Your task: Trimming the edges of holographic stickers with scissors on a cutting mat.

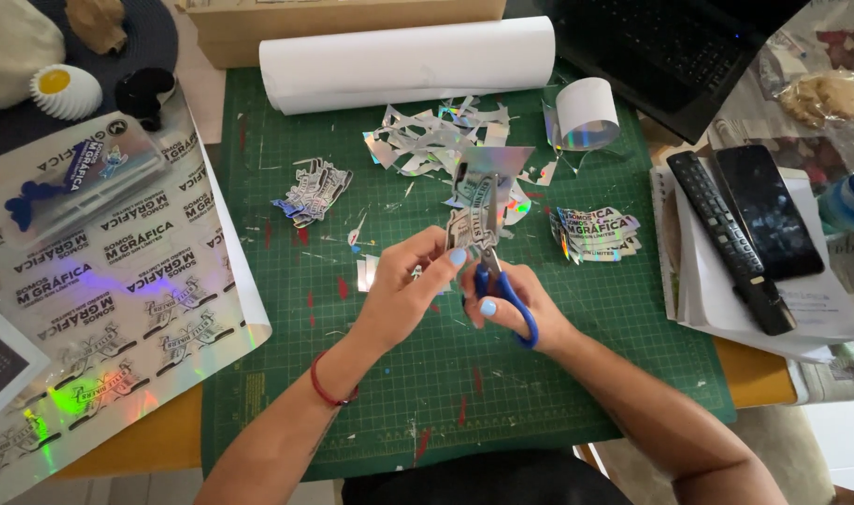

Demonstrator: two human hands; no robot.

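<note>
A holographic sticker sheet (118,281) lies far left. Above the green cutting mat (287,374), the left hand (408,290) pinches a sticker strip (478,201); the right hand (516,299) grips blue-handled scissors (502,285) biting into it. Remote (731,238) far right.

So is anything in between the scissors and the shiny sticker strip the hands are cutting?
Nothing visible is. The left hand pinches the holographic sticker strip and holds it up above the green cutting mat, and the blue-handled scissors in the right hand already meet its lower edge. The loose scraps lie farther back.
</note>
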